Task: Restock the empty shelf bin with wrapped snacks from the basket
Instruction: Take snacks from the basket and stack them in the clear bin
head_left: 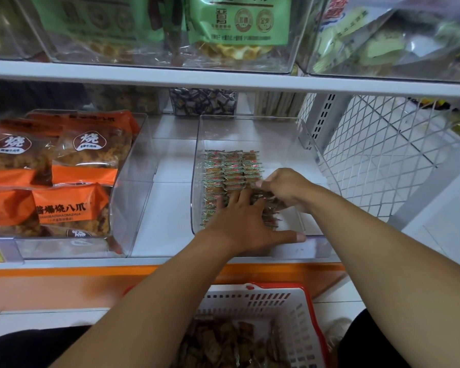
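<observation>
White shop shelving fills the view, a white shelf board [168, 229] carrying clear plastic bins and an orange front strip [64, 270] running just below both forearms. Both hands are inside the clear shelf bin [252, 130], whose low front lip [316, 241] lies under the left thumb and whose tall side walls rise on either side of the hands. The left hand [246, 221] lies flat with its fingers spread, pressing down on the wrapped snacks [231, 173] stacked in neat rows along the bin's left side. The right hand [286, 185] sits just beyond it, fingers curled round a loose bunch of the same snacks, held low over the bin floor; the grip is partly blurred. Beyond the right hand the rear half of the bin stands open down to its bare floor, and to the right of that hand a strip of bare floor runs up to the bin's right wall. A white wire mesh panel [383, 144] closes off the shelf end further right, with pale floor tiles showing through it. Left of the left hand a bare gap of shelf separates this bin from a neighbouring bin [133, 181] holding orange snack bags [72, 166]. Above the hands an upper shelf board [223, 79] carries bins of green packets [239, 22]. Under the forearms, near the person's knees, a white basket with a red rim [284, 309] holds a heap of brown wrapped snacks [223, 343] on the tiled floor
</observation>
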